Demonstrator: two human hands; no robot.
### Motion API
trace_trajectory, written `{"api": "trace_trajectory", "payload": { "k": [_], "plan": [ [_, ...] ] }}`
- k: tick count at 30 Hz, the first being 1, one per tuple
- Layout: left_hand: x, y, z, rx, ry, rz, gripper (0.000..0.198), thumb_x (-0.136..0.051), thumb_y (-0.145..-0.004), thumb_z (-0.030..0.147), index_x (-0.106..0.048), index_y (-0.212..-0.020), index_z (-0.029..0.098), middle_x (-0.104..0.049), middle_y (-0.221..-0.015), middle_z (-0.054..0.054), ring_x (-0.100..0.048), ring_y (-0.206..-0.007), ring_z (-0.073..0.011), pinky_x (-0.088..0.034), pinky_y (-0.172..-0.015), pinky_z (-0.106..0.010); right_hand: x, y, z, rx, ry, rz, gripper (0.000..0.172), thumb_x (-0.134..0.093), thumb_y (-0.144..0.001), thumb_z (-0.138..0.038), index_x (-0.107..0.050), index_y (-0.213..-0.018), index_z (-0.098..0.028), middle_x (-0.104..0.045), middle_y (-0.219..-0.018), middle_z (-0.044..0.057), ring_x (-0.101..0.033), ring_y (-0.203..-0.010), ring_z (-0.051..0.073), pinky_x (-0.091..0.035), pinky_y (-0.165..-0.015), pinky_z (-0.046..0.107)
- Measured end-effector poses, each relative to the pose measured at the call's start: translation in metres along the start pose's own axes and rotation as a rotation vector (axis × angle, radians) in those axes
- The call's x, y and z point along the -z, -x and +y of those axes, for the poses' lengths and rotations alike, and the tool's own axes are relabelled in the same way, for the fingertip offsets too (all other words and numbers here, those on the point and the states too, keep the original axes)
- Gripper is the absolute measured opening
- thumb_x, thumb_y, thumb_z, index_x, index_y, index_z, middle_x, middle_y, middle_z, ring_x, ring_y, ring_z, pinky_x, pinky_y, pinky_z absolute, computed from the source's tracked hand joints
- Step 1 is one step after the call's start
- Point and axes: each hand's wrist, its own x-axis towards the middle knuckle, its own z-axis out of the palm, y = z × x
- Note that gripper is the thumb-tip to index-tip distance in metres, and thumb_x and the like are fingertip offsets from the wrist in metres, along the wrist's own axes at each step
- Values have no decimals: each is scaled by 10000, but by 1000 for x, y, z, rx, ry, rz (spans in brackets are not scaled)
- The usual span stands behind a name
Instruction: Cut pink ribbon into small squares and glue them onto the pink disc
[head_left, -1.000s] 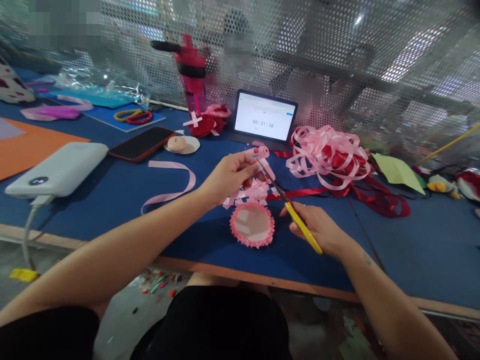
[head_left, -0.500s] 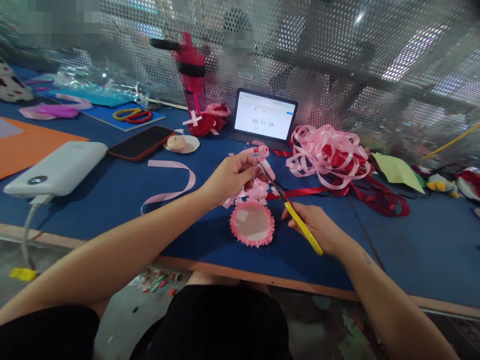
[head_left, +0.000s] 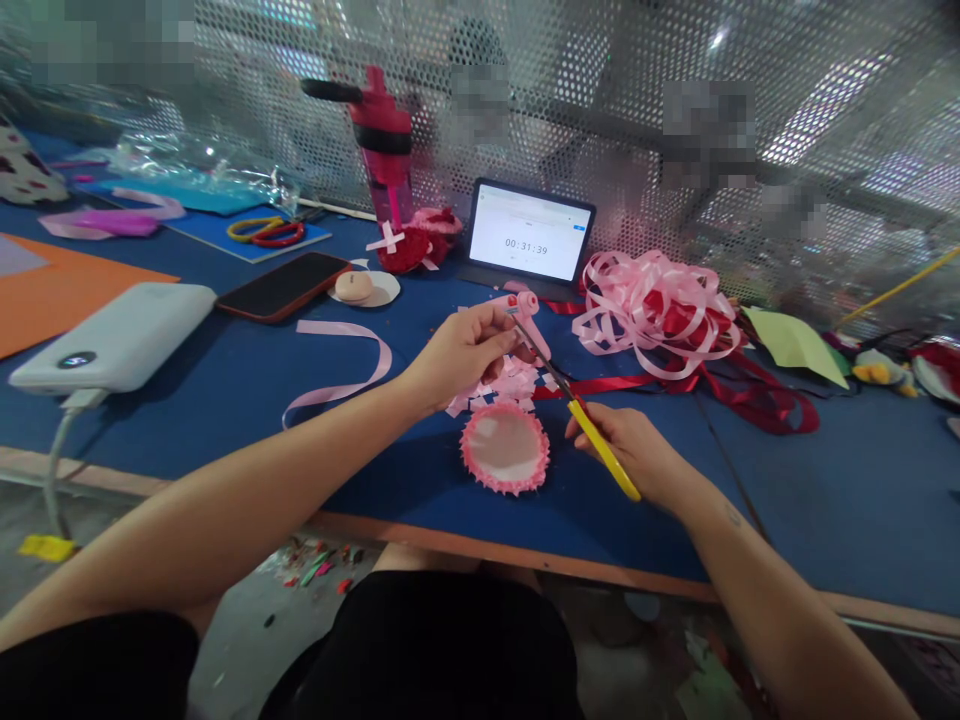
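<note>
While the right hand (head_left: pixel 637 455), arm angled in from lower right, is wrapped round yellow-handled scissors (head_left: pixel 604 452), blades aimed up-left, left hand (head_left: pixel 466 350) curls its fingers by the tips; can't tell what it grips. Pale disc (head_left: pixel 505 448), spiky pink rim, lies on blue table (head_left: pixel 847 480) between forearms.

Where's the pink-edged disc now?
Just right of centre in the head view, the disc lies on the table, below the pink snippets, left of the right hand.
</note>
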Motion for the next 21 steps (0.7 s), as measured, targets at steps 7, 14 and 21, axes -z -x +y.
{"api": "trace_trajectory", "payload": {
  "k": [7, 14, 21],
  "plan": [
    [0, 1, 3, -54, -25, 71, 78, -426, -905, 126, -459, -863, 183, -474, -515, 70, -334, -386, -19, -237, -385, -148, 4, 6, -5, 30, -47, 34, 456, -369, -877, -574, -573, -936, -171, -525, -602, -6, -493, -528, 140, -321, -521, 244],
    [-2, -1, 3, -46, 45, 80, 151, -385, -892, 49, -486, -942, 150, -549, -647, 35, -410, -465, -24, -337, -454, -149, 4, 7, -6, 30, 21, 30, 471, -328, -887, -566, -561, -1033, -184, -569, -720, 25, -529, -629, 171, -361, -605, 281],
    [-1, -2, 1, -60, 25, 107, 80, -480, -871, 99, -481, -802, 140, -648, -693, -17, -517, -483, -37, -401, -457, -157, 5, 5, -9, -33, 88, -33, 516, -305, -840, -631, -528, -908, -172, -572, -743, 56, -526, -644, 198, -354, -614, 305]
  ]
}}
